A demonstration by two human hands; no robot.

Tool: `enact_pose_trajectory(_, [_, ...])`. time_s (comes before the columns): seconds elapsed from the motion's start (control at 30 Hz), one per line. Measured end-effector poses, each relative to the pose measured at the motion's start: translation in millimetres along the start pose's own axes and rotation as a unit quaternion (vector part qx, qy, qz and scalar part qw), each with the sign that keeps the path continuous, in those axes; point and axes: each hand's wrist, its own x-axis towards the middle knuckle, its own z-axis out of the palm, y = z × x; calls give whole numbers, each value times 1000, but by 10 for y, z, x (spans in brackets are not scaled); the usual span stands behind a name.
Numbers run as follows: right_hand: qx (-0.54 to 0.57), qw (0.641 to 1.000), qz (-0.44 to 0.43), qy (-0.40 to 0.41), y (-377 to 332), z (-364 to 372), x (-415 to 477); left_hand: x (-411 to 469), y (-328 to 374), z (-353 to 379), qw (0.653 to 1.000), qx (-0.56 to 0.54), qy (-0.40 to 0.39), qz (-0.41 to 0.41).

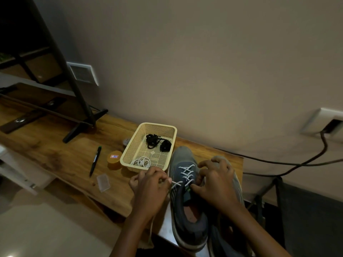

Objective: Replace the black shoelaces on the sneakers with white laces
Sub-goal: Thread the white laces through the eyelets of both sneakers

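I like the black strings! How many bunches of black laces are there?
2, both in the basket: the left bunch near its far wall, the right bunch beside it. Laces on the second sneaker are hidden.

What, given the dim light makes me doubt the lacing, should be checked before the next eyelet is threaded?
1. White lace crosses cleanly over the lower rows of the sneaker: ok.
2. Left hand pinches the free lace end: ok.
3. Right hand holds the sneaker at the tongue: ok.
4. Black laces are off the shoe and in the basket: ok.
5. Spare white lace lies coiled in the basket: ok.
6. Both lace ends are equal in length: cannot tell, the right hand hides the other end.
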Motion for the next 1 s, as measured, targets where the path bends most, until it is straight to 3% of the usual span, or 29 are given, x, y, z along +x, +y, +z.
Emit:
enact_pose_trajectory(0.2, [-27, 1000, 2, 4, -8, 12, 5, -3, -63, -18, 995, 23, -92, -6])
enact_pose_trajectory(0.37, [10, 998, 23, -59, -9, -106, 73, -62, 4, 71, 997, -55, -45, 5])
enact_pose_trajectory(0.53, [-8, 994, 13, -107, -22, -199, 113, -48, 39, 124, 998, -2, -67, 22])
enact_pose_trajectory(0.7, [-49, 989, 10, -141, -64, -269, 94, -40, 58, -73, 976, -179, -117, -47])
enact_pose_trajectory(0.9, [-45, 990, 24, -132, -87, -312, 19, -220, 420, -793, 928, -364, 78, 29])
enact_pose_trajectory(1.0, [-49, 991, 24, -124, -131, -315, -17, -346, 632, -1096, 895, -422, 132, 57])
